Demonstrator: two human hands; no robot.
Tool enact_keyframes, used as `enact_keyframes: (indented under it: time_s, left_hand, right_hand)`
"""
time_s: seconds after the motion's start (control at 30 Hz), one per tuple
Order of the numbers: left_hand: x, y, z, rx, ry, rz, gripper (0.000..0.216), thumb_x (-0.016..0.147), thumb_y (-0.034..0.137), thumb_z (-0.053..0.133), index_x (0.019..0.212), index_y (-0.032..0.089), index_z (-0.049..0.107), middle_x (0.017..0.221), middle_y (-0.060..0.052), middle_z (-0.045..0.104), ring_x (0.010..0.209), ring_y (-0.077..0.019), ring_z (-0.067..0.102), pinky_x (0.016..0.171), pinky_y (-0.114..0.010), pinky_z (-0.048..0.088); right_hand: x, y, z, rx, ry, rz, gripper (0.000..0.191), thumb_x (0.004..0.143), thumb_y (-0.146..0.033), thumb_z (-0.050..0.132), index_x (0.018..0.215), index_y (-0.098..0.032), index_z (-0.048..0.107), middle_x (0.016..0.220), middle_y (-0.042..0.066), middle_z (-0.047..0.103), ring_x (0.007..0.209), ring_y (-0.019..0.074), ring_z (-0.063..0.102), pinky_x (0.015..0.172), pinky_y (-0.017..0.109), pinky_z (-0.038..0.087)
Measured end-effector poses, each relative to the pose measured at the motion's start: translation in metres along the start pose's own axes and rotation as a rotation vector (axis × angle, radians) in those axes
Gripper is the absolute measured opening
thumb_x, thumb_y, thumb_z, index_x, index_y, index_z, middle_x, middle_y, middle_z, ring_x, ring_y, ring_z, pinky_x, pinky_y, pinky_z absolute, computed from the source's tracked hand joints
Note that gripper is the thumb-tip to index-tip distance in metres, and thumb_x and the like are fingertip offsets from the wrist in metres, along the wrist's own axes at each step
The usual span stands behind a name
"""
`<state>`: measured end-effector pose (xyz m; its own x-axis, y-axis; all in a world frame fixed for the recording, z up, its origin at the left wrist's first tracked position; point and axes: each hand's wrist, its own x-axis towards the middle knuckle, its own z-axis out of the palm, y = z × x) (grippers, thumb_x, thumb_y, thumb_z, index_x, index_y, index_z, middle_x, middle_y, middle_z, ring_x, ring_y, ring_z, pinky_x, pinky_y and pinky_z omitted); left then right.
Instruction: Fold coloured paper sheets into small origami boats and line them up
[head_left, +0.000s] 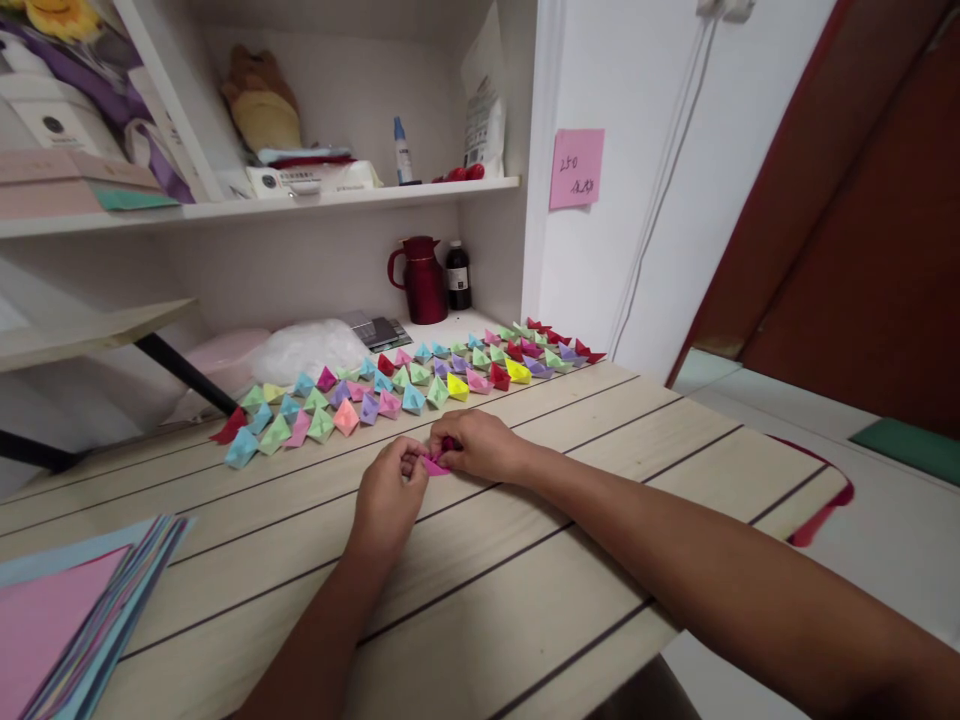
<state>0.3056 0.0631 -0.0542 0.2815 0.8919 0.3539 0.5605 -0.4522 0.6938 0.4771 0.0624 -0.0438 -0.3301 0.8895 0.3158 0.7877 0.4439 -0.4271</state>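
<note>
Between my two hands, low over the wooden table, is a small folded piece of magenta paper. My left hand pinches its left side with thumb and fingers. On the other side my right hand grips it, the fingers curled and partly covering it. Much of the paper is hidden, so its full shape cannot be made out. Just beyond the hands stand rows of small folded paper boats in many colours, the nearest a short way from my fingers.
A stack of coloured paper lies at the table's left front. Behind the boats are a plastic bag, a red jug and a dark bottle. A black metal bar slants down at left. The table's rounded edge is at right.
</note>
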Motion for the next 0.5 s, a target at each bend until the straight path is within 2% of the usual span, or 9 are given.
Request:
enact_keyframes:
  time_s: [0.2, 0.5]
  left_hand:
    - [0.0011, -0.0041, 0.002, 0.022, 0.015, -0.03, 0.012, 0.075, 0.013, 0.049, 0.082, 0.021, 0.055, 0.075, 0.001, 0.063, 0.066, -0.0141, 0.06, 0.066, -0.027, 0.046]
    - [0.0002, -0.0017, 0.0026, 0.056, 0.021, -0.028, 0.014, 0.074, 0.011, 0.049, 0.083, 0.022, 0.051, 0.075, 0.002, 0.06, 0.065, -0.0134, 0.059, 0.065, -0.026, 0.045]
  right_hand:
    - [-0.0002, -0.0002, -0.0003, 0.111, 0.018, -0.019, 0.019, 0.072, -0.012, 0.069, 0.088, -0.021, 0.065, 0.085, -0.001, 0.066, 0.076, 0.0126, 0.056, 0.064, 0.02, 0.034]
    - [0.0011, 0.0038, 0.0001, 0.096, -0.019, -0.079, 0.015, 0.074, -0.011, 0.066, 0.085, -0.02, 0.068, 0.087, 0.0, 0.065, 0.08, 0.0135, 0.057, 0.066, 0.021, 0.035]
